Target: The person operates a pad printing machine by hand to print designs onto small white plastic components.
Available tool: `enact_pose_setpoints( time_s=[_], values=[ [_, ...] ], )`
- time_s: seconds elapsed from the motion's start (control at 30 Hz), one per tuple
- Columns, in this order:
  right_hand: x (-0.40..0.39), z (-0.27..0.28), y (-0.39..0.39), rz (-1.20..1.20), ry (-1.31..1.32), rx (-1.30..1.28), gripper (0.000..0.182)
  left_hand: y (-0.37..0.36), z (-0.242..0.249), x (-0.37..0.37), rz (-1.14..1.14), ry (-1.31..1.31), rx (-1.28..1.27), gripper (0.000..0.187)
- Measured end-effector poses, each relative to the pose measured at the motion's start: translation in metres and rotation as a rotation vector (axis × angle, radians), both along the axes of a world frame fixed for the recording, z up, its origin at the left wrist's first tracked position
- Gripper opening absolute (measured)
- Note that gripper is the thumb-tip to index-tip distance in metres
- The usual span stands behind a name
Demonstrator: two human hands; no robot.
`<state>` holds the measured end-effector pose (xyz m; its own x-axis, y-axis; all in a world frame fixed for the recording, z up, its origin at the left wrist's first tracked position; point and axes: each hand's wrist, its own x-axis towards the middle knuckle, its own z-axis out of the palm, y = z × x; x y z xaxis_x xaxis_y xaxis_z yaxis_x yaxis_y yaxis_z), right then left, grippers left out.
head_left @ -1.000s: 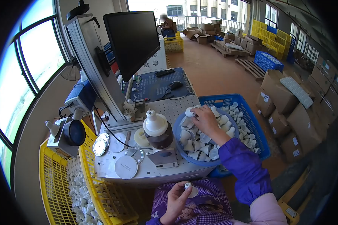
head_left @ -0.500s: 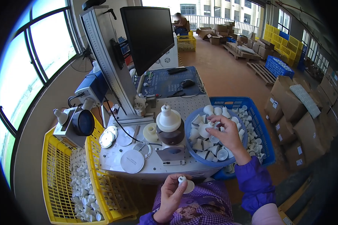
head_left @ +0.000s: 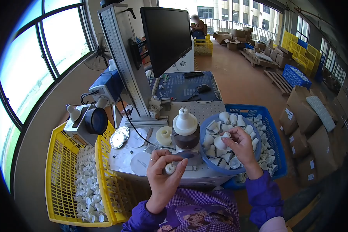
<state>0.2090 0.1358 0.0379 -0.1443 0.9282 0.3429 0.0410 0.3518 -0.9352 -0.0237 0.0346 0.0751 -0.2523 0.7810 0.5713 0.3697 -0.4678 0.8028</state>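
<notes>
My left hand (head_left: pixel 164 176) is raised in front of the bench, its fingers closed round a small white lamp part (head_left: pixel 170 168). Over the round blue basin (head_left: pixel 203 157), my right hand (head_left: pixel 241 149) pinches a white lamp housing (head_left: pixel 222 142) by its narrow end. Many white cone-shaped housings fill the basin beneath it. Between the hands, a white cone piece (head_left: pixel 185 123) stands upright on the dark round fixture (head_left: pixel 185 140). A cream ring (head_left: pixel 164 135) lies left of the fixture.
A yellow crate (head_left: pixel 104 189) of white parts stands at the left, below the marking machine (head_left: pixel 96 120). A blue crate (head_left: pixel 283 154) sits beside the basin. Behind are a monitor (head_left: pixel 168 38), a mouse (head_left: pixel 203 88), cartons (head_left: pixel 317 135) and a seated person (head_left: pixel 198 27).
My left hand has risen from my lap to the bench's front edge, still holding its part. My right hand stays over the basin with a housing. The whole view has shifted slightly.
</notes>
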Motion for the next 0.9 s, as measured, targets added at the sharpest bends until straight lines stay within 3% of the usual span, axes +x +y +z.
enact_pose_setpoints(
  time_s=[0.13, 0.23, 0.37, 0.43, 0.63, 0.83, 0.9],
  values=[
    [-0.015, 0.026, 0.005, -0.058, -0.001, 0.104, 0.024, 0.049, 0.038, -0.004, 0.116, 0.115, 0.062, 0.030],
    [-0.035, 0.059, 0.009, -0.060, 0.038, 0.145, 0.027, 0.081, 0.054, -0.005, 0.087, 0.261, -0.052, 0.033],
    [-0.065, 0.089, 0.016, -0.035, 0.026, 0.202, 0.027, 0.087, 0.055, -0.016, 0.050, 0.312, -0.018, 0.031],
    [-0.080, 0.093, 0.020, -0.026, -0.067, 0.286, 0.025, 0.069, 0.050, -0.025, 0.065, 0.082, 0.052, 0.029],
    [-0.111, 0.077, 0.032, 0.011, -0.139, 0.335, 0.028, 0.030, 0.019, -0.046, 0.130, -0.023, 0.046, 0.026],
    [-0.114, 0.087, 0.022, -0.219, -0.491, 0.576, 0.028, 0.017, -0.006, -0.051, 0.084, -0.088, -0.031, 0.026],
    [-0.113, 0.091, 0.018, -0.174, -0.450, 0.476, 0.028, 0.013, -0.011, -0.048, 0.081, -0.113, -0.038, 0.025]
  ],
)
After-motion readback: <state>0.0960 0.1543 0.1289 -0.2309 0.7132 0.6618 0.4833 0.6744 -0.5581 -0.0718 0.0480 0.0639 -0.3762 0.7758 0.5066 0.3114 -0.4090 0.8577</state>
